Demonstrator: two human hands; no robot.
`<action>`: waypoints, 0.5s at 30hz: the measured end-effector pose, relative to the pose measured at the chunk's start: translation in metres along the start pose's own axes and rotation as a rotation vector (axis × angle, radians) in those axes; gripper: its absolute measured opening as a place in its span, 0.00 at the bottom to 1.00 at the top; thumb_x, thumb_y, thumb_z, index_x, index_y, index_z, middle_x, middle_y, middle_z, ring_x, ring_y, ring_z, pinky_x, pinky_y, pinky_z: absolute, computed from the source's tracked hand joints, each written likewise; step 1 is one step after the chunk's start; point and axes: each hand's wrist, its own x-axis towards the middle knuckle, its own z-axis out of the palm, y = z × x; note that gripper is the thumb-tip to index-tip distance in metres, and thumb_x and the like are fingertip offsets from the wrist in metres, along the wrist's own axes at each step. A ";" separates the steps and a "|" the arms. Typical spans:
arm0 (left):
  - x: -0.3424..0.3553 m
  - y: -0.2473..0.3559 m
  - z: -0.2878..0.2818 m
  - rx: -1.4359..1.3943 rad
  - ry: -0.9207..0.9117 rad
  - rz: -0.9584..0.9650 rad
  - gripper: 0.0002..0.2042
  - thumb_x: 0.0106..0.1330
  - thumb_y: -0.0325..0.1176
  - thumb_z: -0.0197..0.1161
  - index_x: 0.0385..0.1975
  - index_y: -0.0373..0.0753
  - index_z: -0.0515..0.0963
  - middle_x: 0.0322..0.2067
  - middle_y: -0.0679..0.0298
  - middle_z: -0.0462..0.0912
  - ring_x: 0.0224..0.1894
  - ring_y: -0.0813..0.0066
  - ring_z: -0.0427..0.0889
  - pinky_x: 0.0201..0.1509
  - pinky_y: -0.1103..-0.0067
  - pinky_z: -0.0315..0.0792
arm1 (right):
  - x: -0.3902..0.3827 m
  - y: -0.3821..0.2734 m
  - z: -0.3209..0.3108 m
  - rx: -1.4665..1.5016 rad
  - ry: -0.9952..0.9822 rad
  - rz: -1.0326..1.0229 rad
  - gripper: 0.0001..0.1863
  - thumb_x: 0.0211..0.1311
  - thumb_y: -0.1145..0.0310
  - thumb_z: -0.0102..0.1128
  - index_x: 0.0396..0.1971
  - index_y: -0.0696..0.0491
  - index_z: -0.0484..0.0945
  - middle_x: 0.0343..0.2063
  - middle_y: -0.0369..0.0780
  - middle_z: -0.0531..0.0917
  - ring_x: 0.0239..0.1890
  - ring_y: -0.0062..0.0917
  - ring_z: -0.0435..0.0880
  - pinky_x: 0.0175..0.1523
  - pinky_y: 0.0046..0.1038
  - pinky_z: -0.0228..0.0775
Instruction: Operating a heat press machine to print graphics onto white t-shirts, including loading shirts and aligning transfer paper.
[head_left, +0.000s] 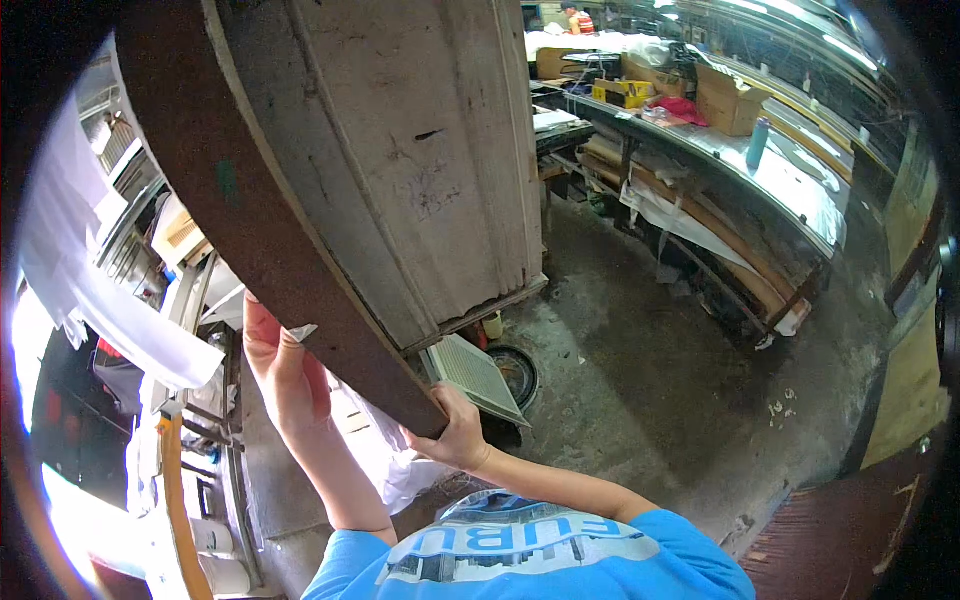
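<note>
Head cam: looking down past my own blue shirt, both hands up on a big wooden panel that I'm holding overhead-ish.
Left hand: pressing flat against the dark brown edge of the panel, fingers wrapping over it, so it's gripping the edge partway along.
Right hand: curling round the lower end of that same dark edge, closed on it, taking the corner.
Where the panel is: running up and away from both grips, pale ribbed face turned to my right.
Long axis: slanting from my right hand at the low end up toward my upper left.
Nearer hand: right one's at the end, left one's further along.
Around: grey concrete floor below-right of my grip, white slatted vent just beyond my right hand, long cluttered workbench well off to the right.
</note>
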 end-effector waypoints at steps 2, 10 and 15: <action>0.002 0.002 -0.006 0.026 -0.001 -0.019 0.23 0.56 0.28 0.63 0.52 0.31 0.66 0.45 0.56 0.77 0.44 0.70 0.78 0.48 0.77 0.74 | 0.000 0.002 0.001 0.004 -0.011 0.006 0.25 0.38 0.55 0.69 0.28 0.60 0.71 0.25 0.46 0.70 0.28 0.40 0.73 0.33 0.33 0.67; -0.004 -0.005 0.017 -0.009 0.159 0.087 0.07 0.61 0.26 0.58 0.37 0.37 0.70 0.37 0.64 0.77 0.38 0.78 0.77 0.44 0.81 0.72 | -0.004 0.003 0.002 0.004 0.009 -0.039 0.27 0.39 0.57 0.71 0.32 0.61 0.70 0.29 0.48 0.72 0.31 0.41 0.74 0.36 0.32 0.69; -0.011 -0.003 0.023 0.149 0.274 0.096 0.08 0.61 0.23 0.57 0.39 0.37 0.70 0.33 0.68 0.73 0.34 0.85 0.72 0.38 0.87 0.68 | -0.016 0.012 0.003 0.073 -0.051 0.059 0.25 0.40 0.63 0.70 0.37 0.61 0.72 0.33 0.47 0.75 0.35 0.39 0.77 0.40 0.31 0.70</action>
